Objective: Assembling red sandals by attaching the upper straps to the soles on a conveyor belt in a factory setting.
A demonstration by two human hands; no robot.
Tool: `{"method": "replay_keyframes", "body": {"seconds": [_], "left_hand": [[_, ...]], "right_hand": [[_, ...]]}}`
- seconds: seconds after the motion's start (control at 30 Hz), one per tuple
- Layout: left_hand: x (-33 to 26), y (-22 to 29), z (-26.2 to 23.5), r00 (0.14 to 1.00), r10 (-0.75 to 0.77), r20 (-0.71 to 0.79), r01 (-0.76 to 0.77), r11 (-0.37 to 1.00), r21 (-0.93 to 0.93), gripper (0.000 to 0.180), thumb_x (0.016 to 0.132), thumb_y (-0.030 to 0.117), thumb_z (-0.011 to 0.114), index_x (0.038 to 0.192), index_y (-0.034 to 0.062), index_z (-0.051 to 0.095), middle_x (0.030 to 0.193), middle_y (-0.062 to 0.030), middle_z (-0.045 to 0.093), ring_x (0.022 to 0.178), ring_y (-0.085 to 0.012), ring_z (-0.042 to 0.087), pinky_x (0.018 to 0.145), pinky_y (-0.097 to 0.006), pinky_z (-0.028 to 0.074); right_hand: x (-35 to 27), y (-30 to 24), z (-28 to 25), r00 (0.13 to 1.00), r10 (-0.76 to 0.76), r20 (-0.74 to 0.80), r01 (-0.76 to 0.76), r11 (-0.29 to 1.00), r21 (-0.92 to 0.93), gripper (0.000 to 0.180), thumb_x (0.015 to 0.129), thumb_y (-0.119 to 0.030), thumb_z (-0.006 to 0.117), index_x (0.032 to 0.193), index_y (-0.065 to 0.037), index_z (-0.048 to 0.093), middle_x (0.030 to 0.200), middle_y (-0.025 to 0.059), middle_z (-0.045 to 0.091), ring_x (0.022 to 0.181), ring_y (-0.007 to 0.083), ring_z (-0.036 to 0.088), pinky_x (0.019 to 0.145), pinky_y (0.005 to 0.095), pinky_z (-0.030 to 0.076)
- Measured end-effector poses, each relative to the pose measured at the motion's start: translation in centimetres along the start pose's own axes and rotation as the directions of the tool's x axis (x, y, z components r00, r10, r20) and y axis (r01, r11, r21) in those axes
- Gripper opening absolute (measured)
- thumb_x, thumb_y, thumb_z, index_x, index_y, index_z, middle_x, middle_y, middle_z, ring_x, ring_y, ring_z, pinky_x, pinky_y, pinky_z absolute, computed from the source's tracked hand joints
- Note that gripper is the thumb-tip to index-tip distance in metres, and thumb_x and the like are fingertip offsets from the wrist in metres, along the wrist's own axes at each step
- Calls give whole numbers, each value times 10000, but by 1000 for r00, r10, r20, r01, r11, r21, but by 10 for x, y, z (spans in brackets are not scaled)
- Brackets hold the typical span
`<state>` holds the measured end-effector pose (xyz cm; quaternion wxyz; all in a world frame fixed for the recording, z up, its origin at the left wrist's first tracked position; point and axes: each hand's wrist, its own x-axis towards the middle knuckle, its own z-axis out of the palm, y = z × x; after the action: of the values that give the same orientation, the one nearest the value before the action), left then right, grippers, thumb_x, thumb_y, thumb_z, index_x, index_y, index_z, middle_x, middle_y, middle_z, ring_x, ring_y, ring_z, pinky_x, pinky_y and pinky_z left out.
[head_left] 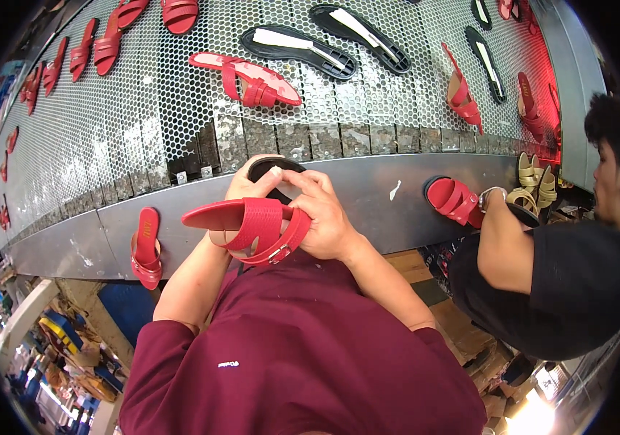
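Close in front of me I hold a red strappy sandal (265, 223) with a small buckle, its narrow end pointing left. Just beyond it a black sole (260, 170) curves between my fingers; whether it is joined to the sandal I cannot tell. My left hand (246, 183) grips the sole from the left, its thumb pressed on it. My right hand (328, 217) is closed around the sandal's strap end, with fingers reaching onto the sole. The sandal hides part of both palms.
Ahead runs a mesh conveyor (129, 94) bearing red sandals (252, 81) and black soles (299, 51). A metal ledge (389, 196) fronts it, with another red sandal (147, 249) at left. At right, a co-worker (542, 283) in black sits beside a red sandal (455, 201) and beige sandals (538, 181).
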<state>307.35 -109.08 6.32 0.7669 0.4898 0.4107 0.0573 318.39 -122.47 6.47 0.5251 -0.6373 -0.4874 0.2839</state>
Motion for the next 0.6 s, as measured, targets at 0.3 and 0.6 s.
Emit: {"method": "replay_keyframes", "body": {"seconds": [0.3,0.6], "left_hand": [[20,-34,-16,983,86,-162,-81,996,39,134,917,119,639,995,11,631,869,-51,677,714,-117,632,634,-270,522],[40,-58,-23,971,-150,-187,71,924,-375,155,914,152,671,974,12,642,883,-48,674,768,-135,628,727,-286,503]], "right_hand": [[-16,12,-28,993,35,-109,-30,998,48,260,723,-110,802,877,-8,619,1213,247,608,1029,344,631,914,417,494],[-74,42,-58,722,689,53,-544,520,658,135,911,-28,632,1039,13,644,1008,50,684,909,112,636,813,285,524]]}}
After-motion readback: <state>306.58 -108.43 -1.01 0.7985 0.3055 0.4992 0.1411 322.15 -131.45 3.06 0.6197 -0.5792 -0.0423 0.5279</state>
